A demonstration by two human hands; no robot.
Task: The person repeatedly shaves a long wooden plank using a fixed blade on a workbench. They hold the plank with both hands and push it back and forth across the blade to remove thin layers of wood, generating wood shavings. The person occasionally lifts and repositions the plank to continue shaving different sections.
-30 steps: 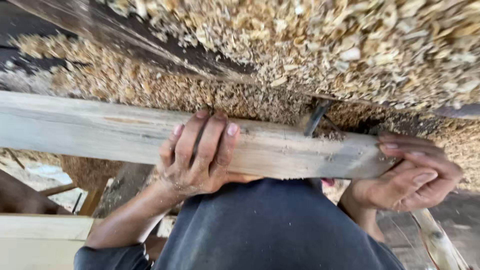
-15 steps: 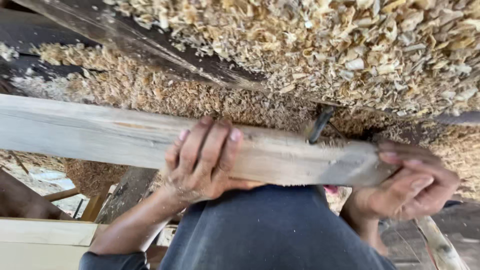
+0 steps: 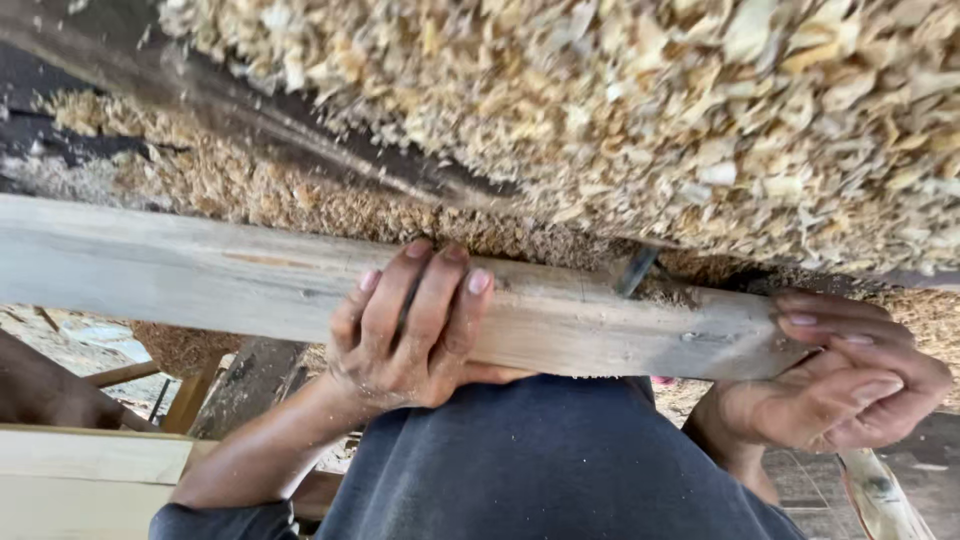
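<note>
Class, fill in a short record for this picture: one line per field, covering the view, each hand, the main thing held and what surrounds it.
View: head camera, looking down
Left hand: fingers wrapped over the plank's middle
Right hand: cupped around the plank's end
Plank: long, pale, lying across the picture
Shavings: thick heap beyond the plank, loose and pale
Metal piece: dark, at the plank's far edge; its kind cannot be told
Clothing: dark blue, below the plank
Boards: pale, lower left
</note>
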